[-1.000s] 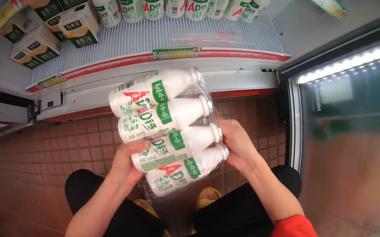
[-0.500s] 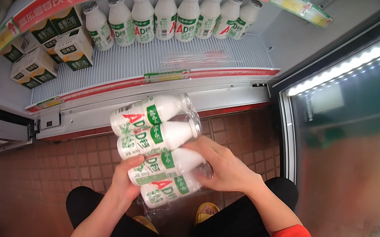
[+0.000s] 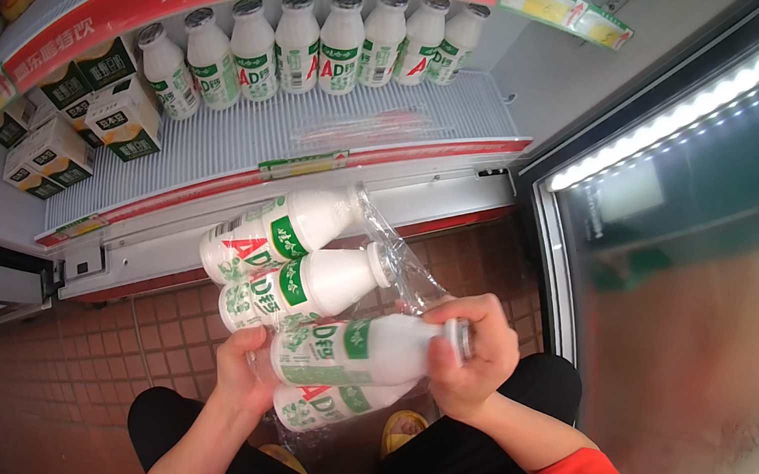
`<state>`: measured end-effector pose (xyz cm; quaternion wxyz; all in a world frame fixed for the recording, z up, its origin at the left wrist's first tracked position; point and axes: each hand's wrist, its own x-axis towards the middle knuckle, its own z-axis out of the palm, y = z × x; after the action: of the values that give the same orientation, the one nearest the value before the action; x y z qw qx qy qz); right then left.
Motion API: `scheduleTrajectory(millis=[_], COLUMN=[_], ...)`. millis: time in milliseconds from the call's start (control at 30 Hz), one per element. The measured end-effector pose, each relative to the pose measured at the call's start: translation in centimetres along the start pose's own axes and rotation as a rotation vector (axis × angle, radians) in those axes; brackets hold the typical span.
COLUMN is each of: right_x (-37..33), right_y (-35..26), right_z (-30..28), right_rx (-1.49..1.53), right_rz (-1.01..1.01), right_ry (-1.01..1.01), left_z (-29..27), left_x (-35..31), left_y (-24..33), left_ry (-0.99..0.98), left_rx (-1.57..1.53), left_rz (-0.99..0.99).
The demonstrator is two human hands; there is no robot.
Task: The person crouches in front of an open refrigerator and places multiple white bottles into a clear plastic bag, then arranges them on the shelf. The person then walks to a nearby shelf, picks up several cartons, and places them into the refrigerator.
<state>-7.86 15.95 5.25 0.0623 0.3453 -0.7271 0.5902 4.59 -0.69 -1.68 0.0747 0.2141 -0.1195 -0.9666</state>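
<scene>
Four white drink bottles (image 3: pixel 315 287), labelled green and red, slant side by side before the cooler shelf (image 3: pixel 233 148). Crumpled clear wrap (image 3: pixel 405 264) stretches near their necks.

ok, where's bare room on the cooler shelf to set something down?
Ribbed shelf, in front of the back bottle row, between the cartons and what looks like clear film; smaller patch right of that film, by the side wall. Crowded: left end, stacked with cartons; back, taken by that row; and before the front edge, where the held bottles are.
</scene>
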Motion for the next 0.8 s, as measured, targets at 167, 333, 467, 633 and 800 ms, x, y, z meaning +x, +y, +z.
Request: scheduleTrajectory(millis=[167,333,467,633,800], right_x=[1.4,8.0,18.5,26.7,30.9], right_y=[-0.4,3.5,11.0,19.0,21.0], right_z=[-0.1,-1.9,-7.4,-4.8,-6.5], right_rx=[0.325,0.39,-0.406,-0.829,-0.803], right_rz=[0.08,0.272,-0.062,-0.15,-0.287], right_ry=[0.22,0.467,0.614,0.231,0.084], left_z=[0.4,0.2,1.3,0.8,0.9], left_x=[0.2,-1.3,-0.6,-1.4,-0.9], left_y=[-0.5,0.5,0.4,1.4,1.6], left_ry=[0.038,0.121,-0.001,-0.006,-0.042], left_rx=[-0.063,0.016,0.048,0.096,0.099], left_rz=[-0.03,0.008,-0.026,0.072,0.035])
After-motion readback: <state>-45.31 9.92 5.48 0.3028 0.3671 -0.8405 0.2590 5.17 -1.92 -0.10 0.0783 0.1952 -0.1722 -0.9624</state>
